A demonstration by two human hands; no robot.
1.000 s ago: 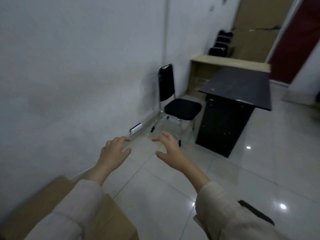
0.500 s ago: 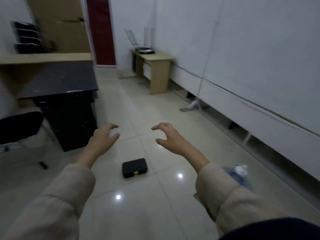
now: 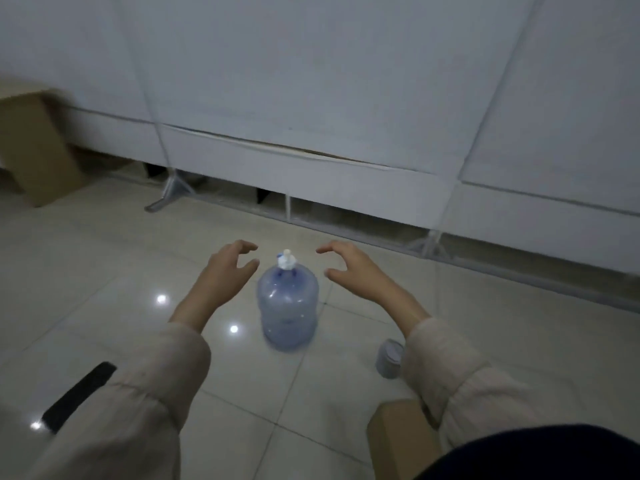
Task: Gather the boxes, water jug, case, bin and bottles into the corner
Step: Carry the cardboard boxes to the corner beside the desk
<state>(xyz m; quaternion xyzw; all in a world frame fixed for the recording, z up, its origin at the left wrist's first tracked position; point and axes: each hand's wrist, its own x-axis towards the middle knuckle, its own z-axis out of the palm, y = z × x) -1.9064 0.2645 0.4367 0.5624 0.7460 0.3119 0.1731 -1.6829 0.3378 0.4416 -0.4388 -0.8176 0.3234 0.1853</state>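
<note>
Your 2 hands are held out over the tiled floor point(image 3: 104, 258), one on each side of the water jug point(image 3: 287, 306), and neither touches it. Your left hand point(image 3: 228, 271) sits just left of the jug's neck, fingers loosely curled and spread, holding nothing. Your right hand point(image 3: 349, 268) hangs a little farther off on the right, thumb and fingers apart in a wide, empty curve. The water jug stands upright on the floor between them, clear blue with a white cap point(image 3: 286, 259), near the white wall panels point(image 3: 311, 98). A small grey cylindrical container point(image 3: 389, 358) stands on the floor just beside your right sleeve point(image 3: 460, 382), and a brown cardboard box point(image 3: 398, 441) shows partly below that sleeve. Another brown box-like shape point(image 3: 31, 147) sits by the wall at far left, blurred. A flat black object point(image 3: 78, 396) lies on the floor by your left sleeve point(image 3: 145, 403); you cannot tell what it is.
</note>
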